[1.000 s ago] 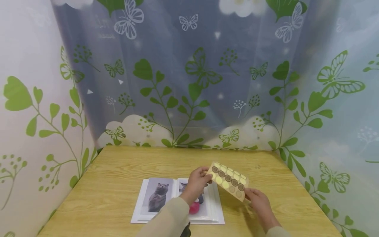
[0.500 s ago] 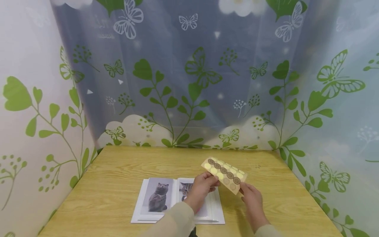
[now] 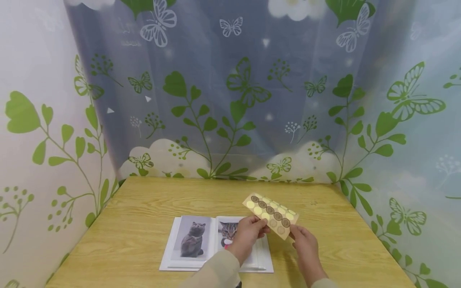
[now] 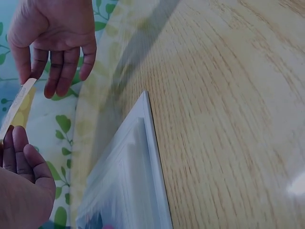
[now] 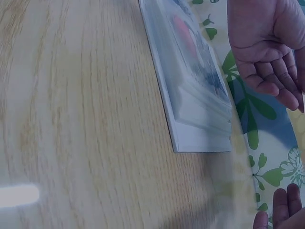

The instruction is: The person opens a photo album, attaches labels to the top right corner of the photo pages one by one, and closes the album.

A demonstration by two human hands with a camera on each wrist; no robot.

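A tan sticker sheet (image 3: 275, 212) with rows of yellow and dark brown round stickers is held up, tilted, above the table. My left hand (image 3: 248, 234) pinches its lower left edge between thumb and fingers. At the lower right corner, my right hand (image 3: 305, 244) pinches it too. In the left wrist view the sheet (image 4: 21, 107) shows nearly edge-on between both hands. Under my left forearm lies an open photo album (image 3: 169, 262) with cat pictures; a grey cat photo (image 3: 192, 240) fills the left page, and my arm partly hides a tabby photo (image 3: 228, 230) on the right.
The wooden table (image 3: 119, 240) carries the album near its front. A curtain (image 3: 288, 80) printed with green leaves and butterflies hangs behind the table and at both sides.
Both hands have brought the sticker sheet left and slightly up. My left hand has shifted its hold along the sheet's lower edge, away from the left corner. The album stays put.
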